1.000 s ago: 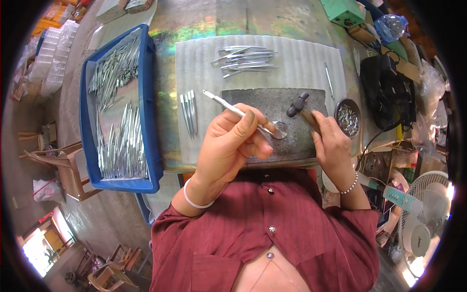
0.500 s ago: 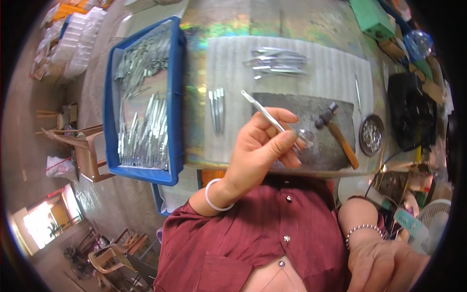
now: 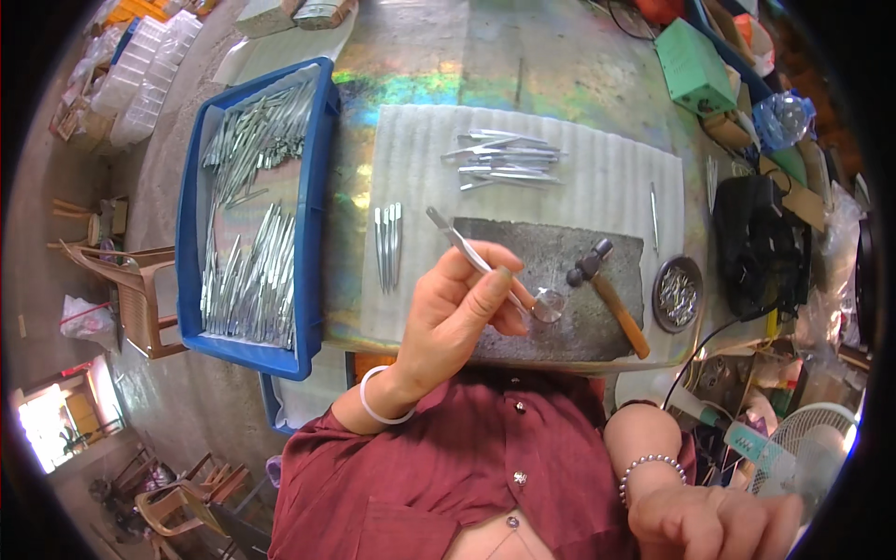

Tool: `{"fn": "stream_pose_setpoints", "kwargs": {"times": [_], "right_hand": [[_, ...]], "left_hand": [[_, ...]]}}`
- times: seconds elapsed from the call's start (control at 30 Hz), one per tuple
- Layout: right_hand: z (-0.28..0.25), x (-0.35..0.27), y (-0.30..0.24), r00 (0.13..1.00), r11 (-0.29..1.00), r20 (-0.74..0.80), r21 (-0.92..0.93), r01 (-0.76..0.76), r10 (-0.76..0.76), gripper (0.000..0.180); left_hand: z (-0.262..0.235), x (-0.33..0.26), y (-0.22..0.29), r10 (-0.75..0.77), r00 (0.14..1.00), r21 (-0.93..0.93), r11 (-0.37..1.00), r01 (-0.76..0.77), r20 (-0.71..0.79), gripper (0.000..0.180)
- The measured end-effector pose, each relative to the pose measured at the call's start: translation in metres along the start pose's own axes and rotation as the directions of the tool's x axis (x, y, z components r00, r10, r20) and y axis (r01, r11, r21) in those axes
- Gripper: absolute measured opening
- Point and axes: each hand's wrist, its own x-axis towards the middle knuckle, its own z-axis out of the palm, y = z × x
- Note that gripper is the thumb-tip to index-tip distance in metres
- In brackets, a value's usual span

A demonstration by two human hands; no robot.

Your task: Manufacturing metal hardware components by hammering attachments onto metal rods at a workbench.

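Note:
My left hand [image 3: 462, 313], with a white bangle at its wrist, is closed around a slim silver metal tool [image 3: 457, 241]. One flat end of the tool sticks out up and to the left; the rest is partly hidden by my fingers. Just beyond the hand lies a dark stone slab [image 3: 588, 327], bearing a small round clear piece [image 3: 547, 305] and a hammer [image 3: 611, 303] with a wooden handle. My right hand [image 3: 714, 523], wearing a beaded bracelet, hangs at the lower right off the table, fingers loosely bent and apart, with nothing seen in it.
A blue tray [image 3: 317, 201] of similar metal pieces stands at the left. On the white foam sheet [image 3: 411, 140] lie a pile of them [image 3: 509, 161] and a short row [image 3: 386, 247]. A dark dish [image 3: 660, 308] holds small metal parts. Farther right is a green box [image 3: 693, 67].
The view has shifted, so the table sits lower and more to the left. My left hand keeps its hold on the metal tool. My right hand's fingers now point more to the right.

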Motion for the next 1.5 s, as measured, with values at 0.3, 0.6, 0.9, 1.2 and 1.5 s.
{"fn": "stream_pose_setpoints", "kwargs": {"times": [0.3,0.6,0.9,1.2,1.5], "right_hand": [[0.019,0.011,0.024,0.847,0.874,-0.226,-0.062,0.481,-0.482,0.017],[-0.006,0.0,0.0,0.984,0.965,0.107,-0.207,0.162,-0.142,0.024],[-0.017,-0.002,-0.002,0.971,0.974,0.217,-0.175,0.143,-0.104,0.026],[-0.017,-0.007,-0.009,0.975,0.96,0.177,-0.221,0.173,-0.135,0.023],[-0.216,0.009,-0.007,0.806,-0.432,-0.539,-0.804,-0.408,0.243,0.022]], "left_hand": [[0.001,-0.005,0.001,0.055,0.998,0.115,0.992,-0.056,0.011,0.023],[-0.002,-0.008,0.005,0.073,0.996,0.101,0.992,-0.079,0.055,0.024],[0.0,-0.005,0.004,0.066,0.997,0.175,0.982,-0.07,0.029,0.021],[-0.004,-0.007,0.0,0.089,0.996,0.191,0.978,-0.089,0.011,0.024],[-0.013,-0.017,0.008,0.112,0.992,0.195,0.973,-0.121,0.057,0.025]]}}
